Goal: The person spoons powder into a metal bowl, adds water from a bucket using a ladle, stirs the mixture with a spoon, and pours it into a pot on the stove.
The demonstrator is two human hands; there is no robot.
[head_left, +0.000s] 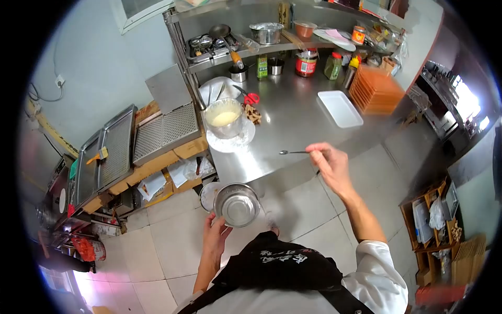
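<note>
My left hand (215,230) grips the rim of a round stainless steel bowl (237,205), held out over the floor in front of the counter. The bowl's inside looks shiny, and I cannot make out any contents. In my right hand (330,163) a small metal spoon (294,152) is pinched by its handle, its tip pointing left above the counter's front part. Beyond the bowl, a metal pot (224,127) with a pale yellow mixture stands on a white plate (246,141). Red-handled scissors (251,98) lie behind it beside brown pieces (253,114).
The steel counter (293,123) carries a white tray (340,109), stacked orange trays (375,89) and several jars. Above runs a shelf (209,63) with a ladle (225,39) and pots. Perforated metal trays (167,133) stand at left, a wooden rack (431,225) at right.
</note>
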